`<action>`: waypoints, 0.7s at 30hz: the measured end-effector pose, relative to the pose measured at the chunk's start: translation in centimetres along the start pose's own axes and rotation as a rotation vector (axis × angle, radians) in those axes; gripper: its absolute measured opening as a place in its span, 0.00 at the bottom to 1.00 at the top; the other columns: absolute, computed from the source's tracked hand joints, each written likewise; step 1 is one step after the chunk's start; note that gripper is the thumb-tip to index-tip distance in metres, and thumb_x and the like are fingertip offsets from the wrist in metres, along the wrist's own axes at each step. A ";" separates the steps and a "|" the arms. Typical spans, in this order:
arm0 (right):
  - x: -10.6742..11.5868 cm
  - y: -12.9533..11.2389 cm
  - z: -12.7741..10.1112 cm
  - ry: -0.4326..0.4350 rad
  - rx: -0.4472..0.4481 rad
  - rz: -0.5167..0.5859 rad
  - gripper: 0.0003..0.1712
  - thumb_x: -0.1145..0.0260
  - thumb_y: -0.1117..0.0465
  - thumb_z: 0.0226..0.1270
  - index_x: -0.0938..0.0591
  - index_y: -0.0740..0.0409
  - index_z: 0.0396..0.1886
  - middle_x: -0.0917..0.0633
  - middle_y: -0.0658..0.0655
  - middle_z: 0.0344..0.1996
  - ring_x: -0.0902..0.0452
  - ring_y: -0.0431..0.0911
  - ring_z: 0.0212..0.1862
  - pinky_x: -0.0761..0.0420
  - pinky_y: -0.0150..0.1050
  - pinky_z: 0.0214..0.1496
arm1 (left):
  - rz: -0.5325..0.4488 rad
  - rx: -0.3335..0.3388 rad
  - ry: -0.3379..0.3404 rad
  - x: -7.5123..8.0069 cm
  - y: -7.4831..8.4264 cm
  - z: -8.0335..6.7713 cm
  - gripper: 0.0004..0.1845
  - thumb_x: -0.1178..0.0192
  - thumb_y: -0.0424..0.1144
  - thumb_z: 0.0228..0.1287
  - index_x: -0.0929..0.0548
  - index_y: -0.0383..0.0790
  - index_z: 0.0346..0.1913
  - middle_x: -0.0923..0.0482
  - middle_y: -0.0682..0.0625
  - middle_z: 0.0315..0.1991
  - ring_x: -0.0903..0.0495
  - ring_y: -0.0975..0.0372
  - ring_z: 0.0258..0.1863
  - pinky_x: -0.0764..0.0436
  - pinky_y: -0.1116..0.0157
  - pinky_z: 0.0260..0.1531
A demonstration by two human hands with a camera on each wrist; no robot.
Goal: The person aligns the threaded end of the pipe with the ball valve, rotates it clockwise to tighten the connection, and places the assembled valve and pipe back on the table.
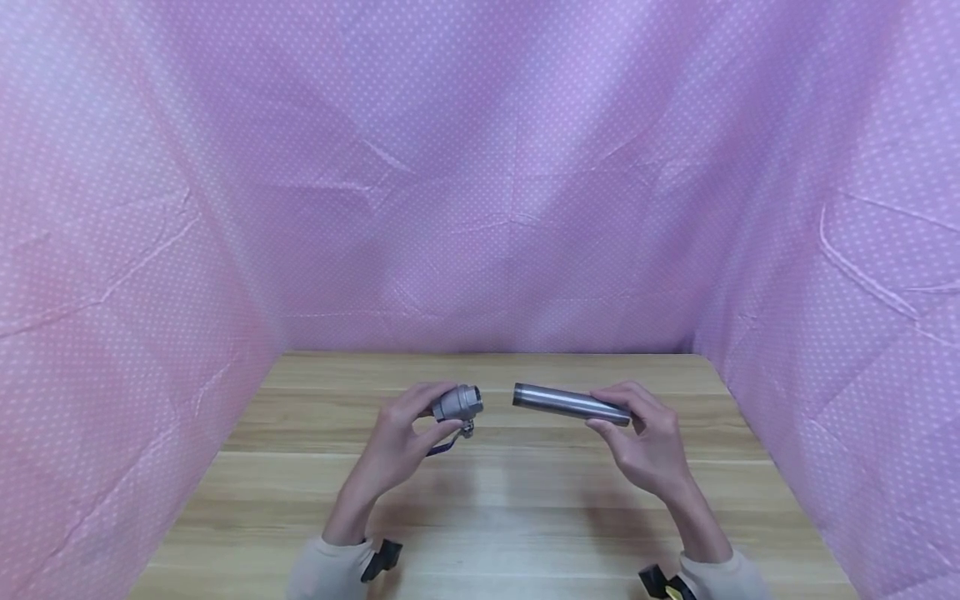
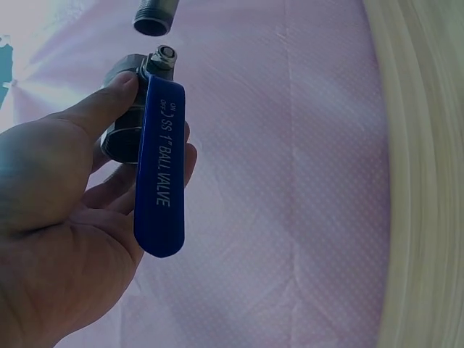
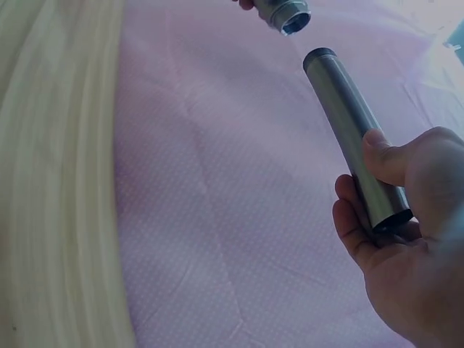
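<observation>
A steel ball valve [image 1: 459, 402] is held by my left hand [image 1: 400, 437] between thumb and fingers, above the table. Its blue lever handle [image 2: 160, 167] points back toward the wrist and reads "SS 1" BALL VALVE". My right hand [image 1: 651, 437] grips a steel pipe [image 1: 562, 402] near its right end. The pipe's free end, threaded in the left wrist view, points at the valve's open mouth [image 3: 295, 22]. A short gap separates pipe and valve. Thumb and fingers of the right hand lie around the pipe [image 3: 355, 130] in the right wrist view.
Below both hands lies a light wood-grain table [image 1: 495, 533]. Pink polka-dot cloth [image 1: 510, 208] hangs behind it and along both sides. Dark straps or mounts [image 1: 382, 560] sit at the wrists by the pale sleeves.
</observation>
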State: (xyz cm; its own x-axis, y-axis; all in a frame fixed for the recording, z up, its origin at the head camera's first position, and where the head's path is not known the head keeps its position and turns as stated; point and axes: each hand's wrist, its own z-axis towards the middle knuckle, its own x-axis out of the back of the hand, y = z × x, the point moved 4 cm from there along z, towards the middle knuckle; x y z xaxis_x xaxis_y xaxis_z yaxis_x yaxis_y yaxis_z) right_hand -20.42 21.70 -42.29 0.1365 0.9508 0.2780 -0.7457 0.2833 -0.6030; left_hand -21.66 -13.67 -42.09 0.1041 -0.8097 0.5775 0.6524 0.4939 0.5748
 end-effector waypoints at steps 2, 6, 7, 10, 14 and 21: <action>-0.2 -0.4 0.1 -0.004 0.024 0.024 0.30 0.21 0.90 0.50 0.10 0.69 0.54 0.10 0.62 0.44 0.12 0.34 0.47 0.11 0.21 0.49 | 0.015 -0.006 -0.006 -0.1 0.3 0.0 0.29 0.20 0.33 0.68 0.14 0.41 0.71 0.09 0.43 0.62 0.07 0.55 0.55 0.05 0.57 0.55; -0.4 -1.1 0.2 -0.012 0.049 0.038 0.31 0.21 0.91 0.49 0.10 0.71 0.54 0.10 0.64 0.44 0.12 0.34 0.48 0.10 0.21 0.51 | 0.015 -0.022 -0.019 -0.3 0.8 0.2 0.29 0.20 0.33 0.68 0.14 0.41 0.71 0.09 0.43 0.63 0.07 0.54 0.56 0.05 0.56 0.57; -0.4 -1.2 0.2 -0.016 0.046 0.036 0.31 0.21 0.91 0.49 0.10 0.71 0.54 0.10 0.65 0.44 0.12 0.34 0.49 0.10 0.22 0.52 | 0.016 -0.027 -0.020 -0.3 1.0 0.2 0.30 0.20 0.33 0.68 0.14 0.41 0.72 0.09 0.43 0.63 0.07 0.54 0.57 0.05 0.55 0.58; -0.4 -1.2 0.0 -0.030 0.013 0.036 0.30 0.21 0.91 0.49 0.10 0.72 0.54 0.10 0.65 0.45 0.12 0.33 0.50 0.09 0.23 0.53 | 0.014 -0.041 -0.027 -0.4 1.3 0.3 0.30 0.20 0.33 0.68 0.15 0.40 0.72 0.10 0.42 0.64 0.07 0.53 0.58 0.05 0.54 0.60; -0.5 -1.3 -0.1 -0.044 0.006 0.030 0.31 0.21 0.91 0.49 0.10 0.72 0.54 0.10 0.65 0.45 0.12 0.32 0.51 0.09 0.23 0.54 | 0.003 -0.055 -0.029 -0.5 1.6 0.3 0.30 0.21 0.32 0.68 0.15 0.39 0.72 0.10 0.43 0.64 0.07 0.53 0.58 0.06 0.53 0.61; -0.7 -1.6 0.0 -0.045 0.071 0.020 0.31 0.20 0.90 0.46 0.10 0.71 0.53 0.10 0.65 0.44 0.12 0.32 0.50 0.10 0.21 0.53 | -0.014 -0.088 -0.035 -0.8 1.9 0.3 0.31 0.20 0.31 0.66 0.14 0.39 0.72 0.10 0.44 0.63 0.09 0.53 0.59 0.06 0.54 0.61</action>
State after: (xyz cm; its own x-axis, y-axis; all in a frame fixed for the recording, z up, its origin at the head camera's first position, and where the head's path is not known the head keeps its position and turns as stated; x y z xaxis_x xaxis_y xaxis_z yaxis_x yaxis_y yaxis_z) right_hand -19.33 20.60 -41.58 0.0926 0.9493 0.3004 -0.7926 0.2529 -0.5548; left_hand -20.73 -12.01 -41.35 0.0689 -0.8039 0.5908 0.7173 0.4515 0.5307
